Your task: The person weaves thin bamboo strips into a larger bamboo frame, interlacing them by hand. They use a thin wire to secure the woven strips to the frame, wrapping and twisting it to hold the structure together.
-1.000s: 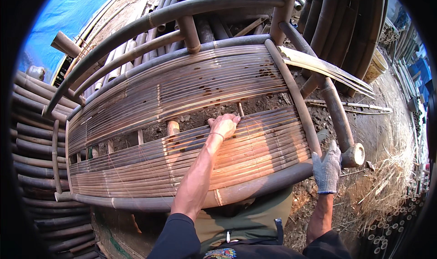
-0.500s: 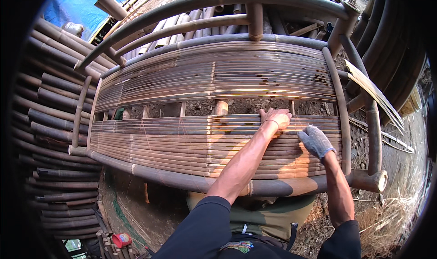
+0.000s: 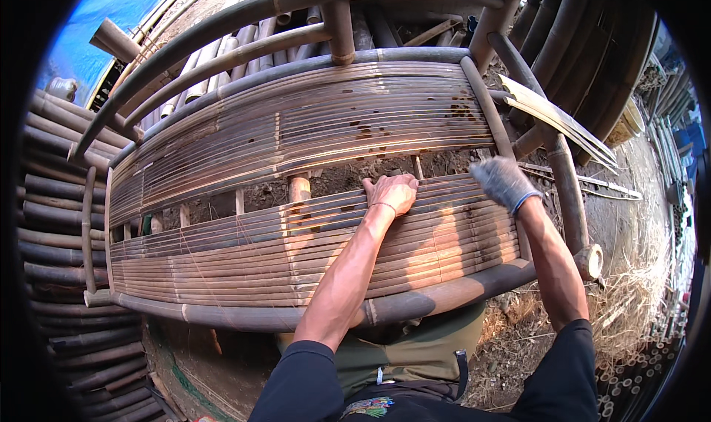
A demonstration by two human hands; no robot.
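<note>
A long bamboo bench (image 3: 244,320) lies across the view, its seat made of two bands of thin bamboo slats (image 3: 222,274) with an open gap between them. At the gap, my bare left hand (image 3: 396,194) presses on the near band; its fingers curl over the far edge slat. My right hand (image 3: 505,183) wears a grey glove and is raised over the right end of the near band, close to the end rail (image 3: 492,118). Motion smears its fingers, so I cannot make out whether they hold anything. Thin reddish strings cross the near slats at the left.
Stacked dark bamboo poles (image 3: 67,274) fill the left side. Pale split bamboo strips (image 3: 559,114) stick out beyond the right end rail. A blue tarp (image 3: 107,22) lies at the far left. Dry straw (image 3: 629,296) covers ground at the right. The bench's curved backrest rail (image 3: 296,0) rises along the far side.
The view has shifted, so the bench sits further left and tilted. My gloved right hand has lifted away from the slats toward the end rail. My left hand stays at the gap's edge.
</note>
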